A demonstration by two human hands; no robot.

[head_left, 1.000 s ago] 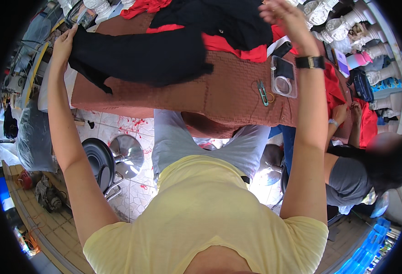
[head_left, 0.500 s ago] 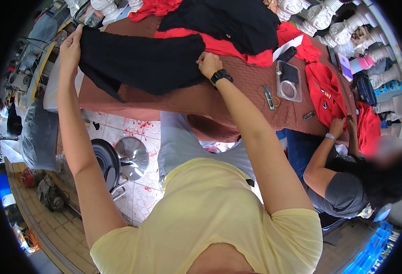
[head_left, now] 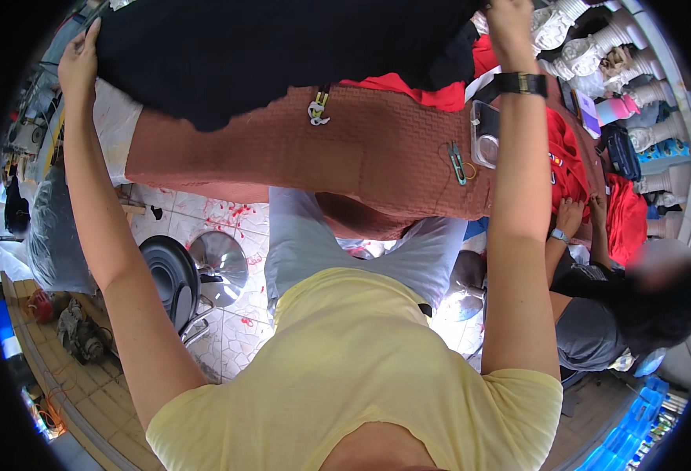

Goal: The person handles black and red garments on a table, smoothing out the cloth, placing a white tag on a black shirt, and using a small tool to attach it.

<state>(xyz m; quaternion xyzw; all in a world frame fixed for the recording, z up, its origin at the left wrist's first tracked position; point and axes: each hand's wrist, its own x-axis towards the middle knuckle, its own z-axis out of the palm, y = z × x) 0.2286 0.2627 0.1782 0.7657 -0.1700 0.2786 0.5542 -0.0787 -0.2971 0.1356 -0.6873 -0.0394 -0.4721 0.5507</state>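
Black garment (head_left: 282,47) stretched above table (head_left: 345,149); left hand (head_left: 78,63) and right hand (head_left: 510,16) each clenched on an edge. Best keep tension even.

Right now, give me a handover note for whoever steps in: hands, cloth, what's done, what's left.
Left hand: raised, gripping the left edge of the black cloth.
Right hand: raised, gripping its right edge; watch on that wrist.
The cloth is held up, spread over the brown table, hanging free.
On the table: red cloth, snips, clear box.
A co-worker sits at the right, hands on other red cloth.
Done: the cloth is lifted and spread.
Left: probably laying it down flat.
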